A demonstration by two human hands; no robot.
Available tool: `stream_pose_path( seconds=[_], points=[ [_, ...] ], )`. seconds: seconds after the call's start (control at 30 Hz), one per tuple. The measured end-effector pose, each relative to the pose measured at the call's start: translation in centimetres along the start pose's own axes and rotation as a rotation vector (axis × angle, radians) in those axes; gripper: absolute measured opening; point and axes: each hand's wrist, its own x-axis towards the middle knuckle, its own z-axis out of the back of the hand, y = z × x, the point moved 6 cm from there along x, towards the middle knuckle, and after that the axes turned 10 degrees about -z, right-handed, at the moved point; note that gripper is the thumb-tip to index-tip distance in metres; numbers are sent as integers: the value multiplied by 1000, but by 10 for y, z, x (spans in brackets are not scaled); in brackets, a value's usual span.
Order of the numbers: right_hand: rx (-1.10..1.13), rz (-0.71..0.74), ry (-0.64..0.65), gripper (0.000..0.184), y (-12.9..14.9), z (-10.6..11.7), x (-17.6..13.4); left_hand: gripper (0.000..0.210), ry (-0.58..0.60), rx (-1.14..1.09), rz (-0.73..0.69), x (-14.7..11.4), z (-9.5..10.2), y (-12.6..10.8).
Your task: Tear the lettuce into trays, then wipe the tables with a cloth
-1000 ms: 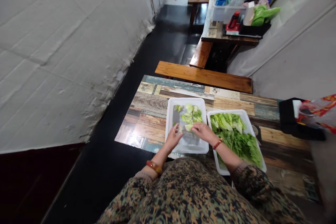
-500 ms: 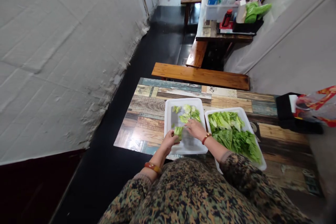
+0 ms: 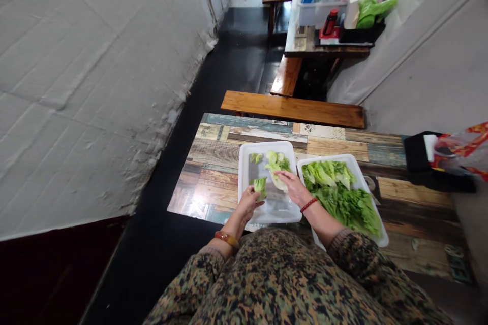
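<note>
My left hand (image 3: 247, 203) is closed on a small piece of lettuce (image 3: 260, 184), held over the near left part of a white plastic tray (image 3: 244, 150). Over the right side of the same tray is my right hand (image 3: 294, 189), its fingers stretched out beside loose lettuce leaves (image 3: 277, 161). A pale leaf lies just below those fingertips; whether they touch it I cannot tell. To the right, a second white tray (image 3: 356, 167) holds a heap of larger green lettuce leaves (image 3: 339, 203).
Both trays rest on a wood-patterned table (image 3: 213, 152). A black box (image 3: 417, 155) with a red-patterned plastic bag stands at the right. Beyond the table runs a wooden bench (image 3: 293, 106), and farther back another table (image 3: 328, 53) carries containers. A white wall (image 3: 95, 86) rises on the left.
My right hand has shifted slightly right and its fingers have spread from the leaves. A pale leaf now shows below them. My left hand still holds its lettuce piece, slightly higher.
</note>
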Motion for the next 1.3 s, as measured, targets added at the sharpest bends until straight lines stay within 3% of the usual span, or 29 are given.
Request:
stream_pose_path(
  seconds=[0.1,0.3,0.47,0.63,0.8,1.1,1.3],
  points=[
    [256,-96,60,43,-7,-16,-11,35,47,-57,-9,-4,-16,-6],
    [-13,32,20,32,-7,-52,-25,31,130,-220,-36,-14,-31,-20],
    [-344,124,117,39,-3,-59,-15,37,22,-141,-10,-9,-7,-14],
    [-590,146,7,33,12,-37,30,31,-70,-90,22,-7,17,0],
    [-753,194,-11,27,19,-40,51,30,-101,-65,12,-12,23,1],
    [-532,153,-95,37,3,-21,15,39,-115,-72,43,-6,19,9],
    [-332,212,38,30,-12,-56,-34,36,-12,-125,20,-6,5,3]
  ],
)
